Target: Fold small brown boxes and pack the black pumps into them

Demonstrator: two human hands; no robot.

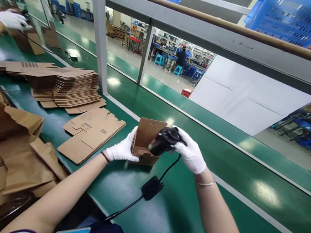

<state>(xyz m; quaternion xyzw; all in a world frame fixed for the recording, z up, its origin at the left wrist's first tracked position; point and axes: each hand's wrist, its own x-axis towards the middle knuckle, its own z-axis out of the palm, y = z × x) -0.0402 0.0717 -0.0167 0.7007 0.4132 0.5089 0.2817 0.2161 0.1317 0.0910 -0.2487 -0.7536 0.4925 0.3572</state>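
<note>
My left hand [124,147], in a white glove, grips the left side of an open brown cardboard box [150,131] standing on the green work surface. Its back flap is raised, with a small slot near the top. In my white-gloved right hand [192,151] is a black corded device [166,140], held tilted at the box's opening and partly over its right side. A black cable runs down from the device to a small black inline box [152,188], then on toward my body. The lower part of the cardboard box's inside is hidden.
Stacks of flattened cardboard boxes [92,130] lie to the left. Crumpled brown paper [24,155] is at lower left. At far left another person's gloved hand [10,19] holds a black corded item. A metal frame with a post [97,26] and blue bins [298,21] stands ahead.
</note>
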